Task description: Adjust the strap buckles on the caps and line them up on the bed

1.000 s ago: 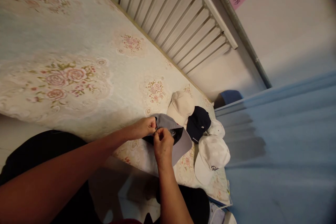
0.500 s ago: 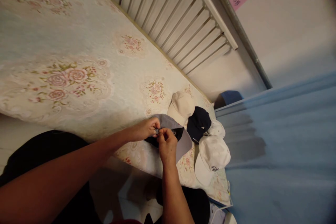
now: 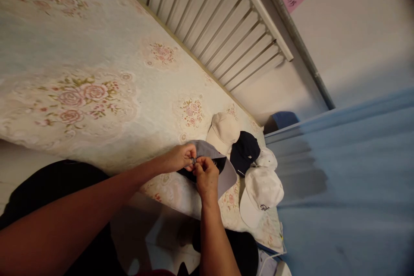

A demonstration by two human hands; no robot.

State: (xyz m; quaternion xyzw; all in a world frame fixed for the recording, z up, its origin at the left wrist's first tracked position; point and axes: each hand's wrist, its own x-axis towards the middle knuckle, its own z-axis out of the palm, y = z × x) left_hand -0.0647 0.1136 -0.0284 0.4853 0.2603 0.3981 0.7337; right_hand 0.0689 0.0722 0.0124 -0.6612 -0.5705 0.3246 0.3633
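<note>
A grey baseball cap (image 3: 207, 150) lies on its side near the front edge of the bed-like surface, its dark inside facing me and its brim (image 3: 229, 177) to the right. My left hand (image 3: 183, 157) is closed in a pinch on the cap's back strap. Close beside it, my right hand (image 3: 206, 177) pinches the same strap near a small buckle-like piece, with fingertips almost touching the left ones. The exact grip of the fingertips is too small to make out. The hands hide part of the cap's opening.
Beyond the grey cap sit a beige cap (image 3: 225, 128), a navy cap (image 3: 245, 152) and white caps (image 3: 263, 189). Floral fabric (image 3: 145, 82) covers the surface. A white radiator (image 3: 200, 17) runs along the wall, and a blue curtain (image 3: 349, 189) hangs at right.
My fingers have shifted very slightly at the strap. The grey cap and the other caps stay in place.
</note>
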